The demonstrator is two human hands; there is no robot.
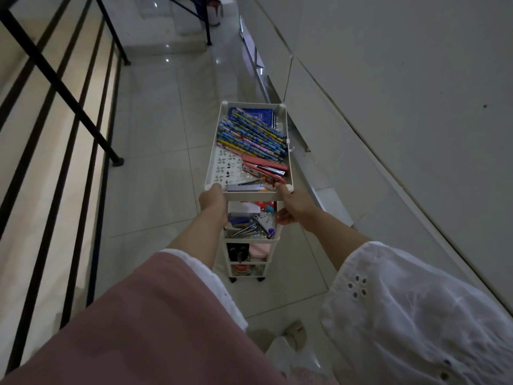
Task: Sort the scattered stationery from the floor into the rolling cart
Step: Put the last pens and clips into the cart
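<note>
White cart's (213,151) near rim gripped by left hand (212,202) and right hand (294,207), between railing (57,80) and wall (388,79).

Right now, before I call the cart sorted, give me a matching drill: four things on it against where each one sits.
Things:
1. pencils
2. blue notebook
3. red stapler
4. metal clips

Places:
A. second tier
B. far end of the top tray
C. near right corner of the top tray
D. lying across the notebook's near part

Pairs: 1-D, 2-B, 3-C, 4-A
</note>
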